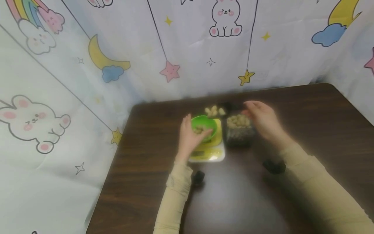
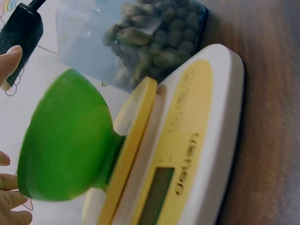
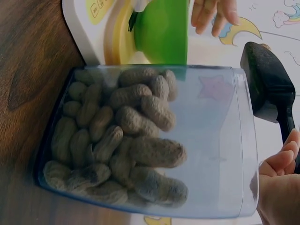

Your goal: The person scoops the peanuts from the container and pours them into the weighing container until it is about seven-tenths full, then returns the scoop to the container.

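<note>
My right hand [image 1: 264, 122] grips the handle of a black scoop [image 3: 269, 82]. Peanuts [image 1: 214, 111] show at the scoop's front end, raised near the green bowl [image 1: 208, 122]. That bowl stands on the platform of a yellow and white kitchen scale [image 1: 207, 155] and has some peanuts [image 1: 199, 130] inside. My left hand [image 1: 190, 135] is beside the bowl, fingers extended along its left rim and thumb stretched across the near side. Right of the scale stands a clear container [image 3: 211, 136], partly filled with unshelled peanuts [image 3: 154, 150], below the right hand.
A dark brown table [image 1: 140, 182] carries everything, with its far edge near a curtain [image 1: 193, 48] printed with cartoon rabbits, stars and moons. Dark wrist devices show under the left forearm [image 1: 198, 178] and right forearm [image 1: 274, 166].
</note>
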Action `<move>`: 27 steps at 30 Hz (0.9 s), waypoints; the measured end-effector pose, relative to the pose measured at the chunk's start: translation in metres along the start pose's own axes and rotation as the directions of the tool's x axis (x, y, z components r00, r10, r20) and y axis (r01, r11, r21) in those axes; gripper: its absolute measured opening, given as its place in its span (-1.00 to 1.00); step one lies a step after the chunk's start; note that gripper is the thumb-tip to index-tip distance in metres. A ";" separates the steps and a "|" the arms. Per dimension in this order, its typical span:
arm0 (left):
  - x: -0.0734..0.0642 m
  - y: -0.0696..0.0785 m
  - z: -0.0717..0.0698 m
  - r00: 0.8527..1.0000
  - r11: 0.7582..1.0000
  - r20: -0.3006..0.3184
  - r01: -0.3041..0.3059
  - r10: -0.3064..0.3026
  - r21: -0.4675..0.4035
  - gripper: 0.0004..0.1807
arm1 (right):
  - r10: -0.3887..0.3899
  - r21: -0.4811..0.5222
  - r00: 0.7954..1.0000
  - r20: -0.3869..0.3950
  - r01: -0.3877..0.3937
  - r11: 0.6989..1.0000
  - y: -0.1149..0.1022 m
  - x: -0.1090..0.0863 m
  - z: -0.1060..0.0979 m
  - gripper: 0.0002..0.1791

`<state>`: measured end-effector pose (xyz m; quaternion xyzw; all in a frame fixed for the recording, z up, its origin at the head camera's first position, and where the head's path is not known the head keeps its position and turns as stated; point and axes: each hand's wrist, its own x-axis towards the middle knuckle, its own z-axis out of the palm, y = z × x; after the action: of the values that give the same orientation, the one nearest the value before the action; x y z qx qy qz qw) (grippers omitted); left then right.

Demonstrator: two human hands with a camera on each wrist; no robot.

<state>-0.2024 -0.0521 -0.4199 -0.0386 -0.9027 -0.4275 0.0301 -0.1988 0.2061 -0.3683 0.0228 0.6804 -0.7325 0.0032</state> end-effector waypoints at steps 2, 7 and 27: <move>0.000 -0.004 0.002 1.000 1.000 -0.004 0.009 -0.009 -0.003 0.29 | 0.003 -0.078 1.000 -0.005 -0.003 0.997 0.000 0.001 0.002 -0.61; -0.001 -0.011 0.008 0.999 0.999 -0.013 0.036 -0.036 -0.007 0.34 | 0.016 -0.340 1.000 -0.021 -0.022 0.940 0.000 0.001 0.007 -0.32; 0.000 -0.023 0.017 1.000 0.999 -0.013 0.011 -0.012 -0.042 0.22 | -0.027 -0.427 0.999 0.024 0.035 0.903 0.003 0.001 0.021 -0.35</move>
<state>-0.2052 -0.0535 -0.4484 -0.0312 -0.8936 -0.4466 0.0326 -0.2002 0.1852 -0.3700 0.0043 0.8247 -0.5656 0.0027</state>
